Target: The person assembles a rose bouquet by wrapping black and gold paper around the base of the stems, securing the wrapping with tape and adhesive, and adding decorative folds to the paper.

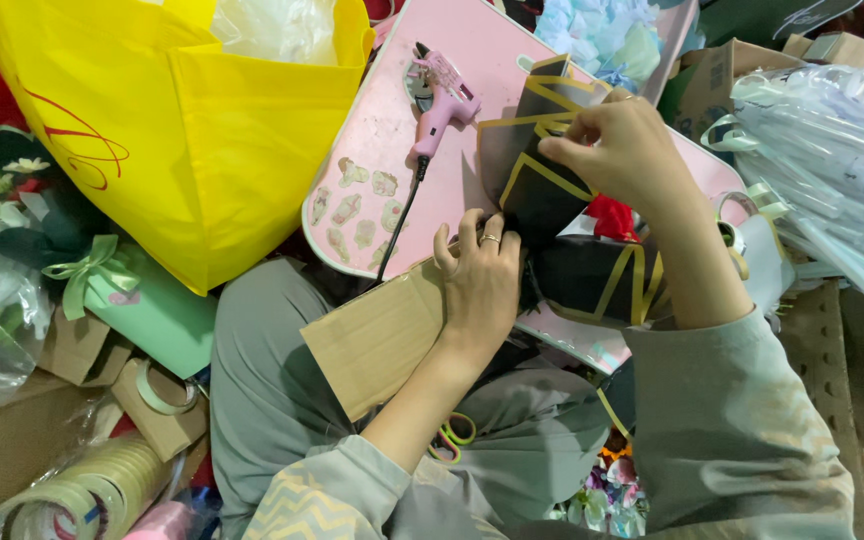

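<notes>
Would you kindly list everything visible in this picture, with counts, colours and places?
Black wrapping paper with gold edging: one bundle, centre, held by both hands.
Pink glue gun: one, on the pink board.
Pink board: one, top centre.
Yellow fabric tote bag: one, upper left.
Brown cardboard piece: one, on the lap, under the left hand.
Tape rolls: several, pale, lower left.
Mint green ribbon bow: one, left.
Clear plastic sleeves: a pile, right.
Green-handled scissors: one pair, on the lap, partly hidden.
Left hand: pressing the paper's lower edge.
Right hand: pinching the paper's top.
</notes>
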